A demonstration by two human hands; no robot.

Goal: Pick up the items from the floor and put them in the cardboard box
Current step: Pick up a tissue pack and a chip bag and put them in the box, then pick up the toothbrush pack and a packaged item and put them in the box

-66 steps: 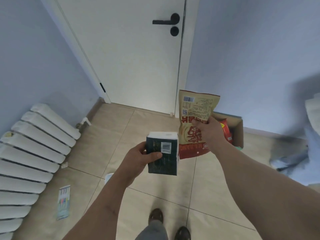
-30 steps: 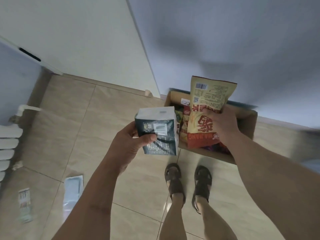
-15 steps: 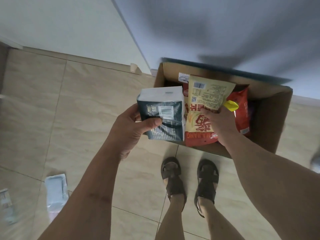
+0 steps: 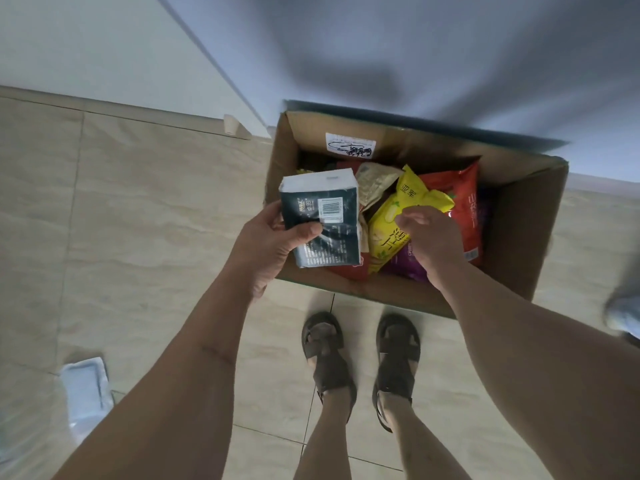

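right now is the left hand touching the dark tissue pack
Touching. The head view shows the left hand gripping the dark tissue pack, thumb curled across its front below the barcode, held over the cardboard box.

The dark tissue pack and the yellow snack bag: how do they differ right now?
The dark tissue pack is a blocky teal brick with a white top; the yellow snack bag is a flat, crinkly pouch. The tissue pack is gripped in the left hand over the cardboard box edge; the snack bag lies inside it, under the right hand. Both carry printed text.
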